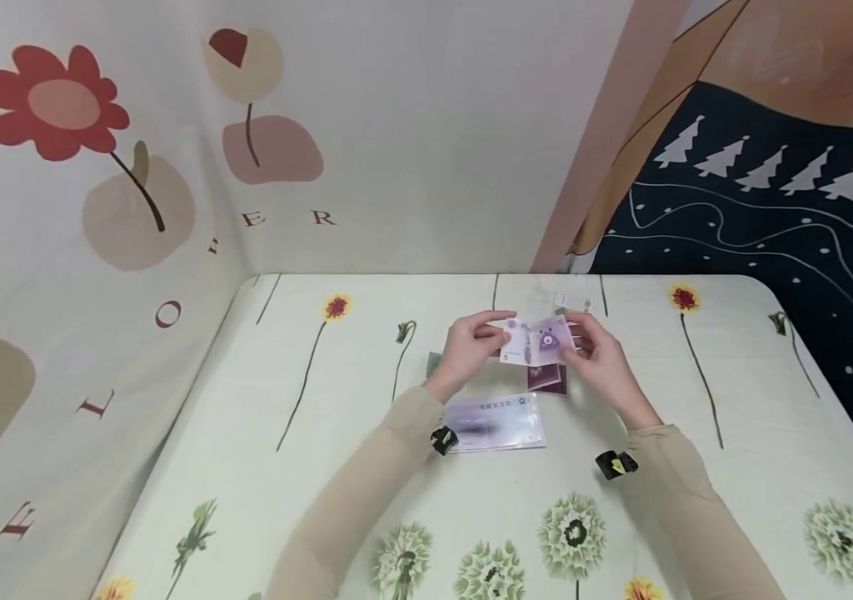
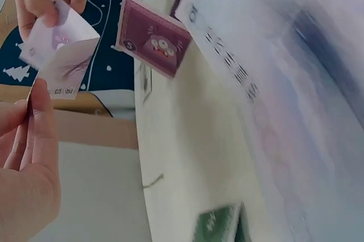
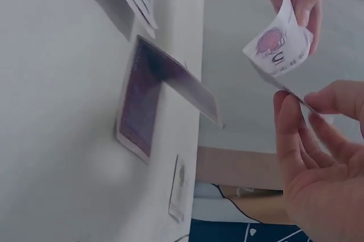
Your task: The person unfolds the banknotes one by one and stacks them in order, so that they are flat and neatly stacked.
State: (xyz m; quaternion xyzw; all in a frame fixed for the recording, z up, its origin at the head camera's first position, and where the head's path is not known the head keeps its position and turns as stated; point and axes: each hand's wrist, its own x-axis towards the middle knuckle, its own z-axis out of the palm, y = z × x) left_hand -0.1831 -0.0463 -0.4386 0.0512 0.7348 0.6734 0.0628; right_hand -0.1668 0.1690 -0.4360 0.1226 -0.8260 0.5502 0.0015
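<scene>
A creased light-purple play banknote (image 1: 549, 337), marked 5 and printed with a cartoon figure, is held up above the table. My left hand (image 1: 469, 346) pinches its left end between thumb and fingers. At the opposite end, my right hand (image 1: 605, 367) pinches it likewise. The note bends along a fold down its middle, which shows clearly in the left wrist view. Just beneath the hands stands a folded maroon note (image 3: 142, 103), its two halves spread apart. Closer to me lies a flat pile of larger pale-purple notes (image 1: 501, 423).
A folded green note (image 2: 216, 225) sits by my left hand, partly hidden by it in the head view. Behind the right hand lies a small pale note (image 1: 571, 302). The flower-print tablecloth (image 1: 366, 367) reaches a hanging cloth (image 1: 396, 167) at the back.
</scene>
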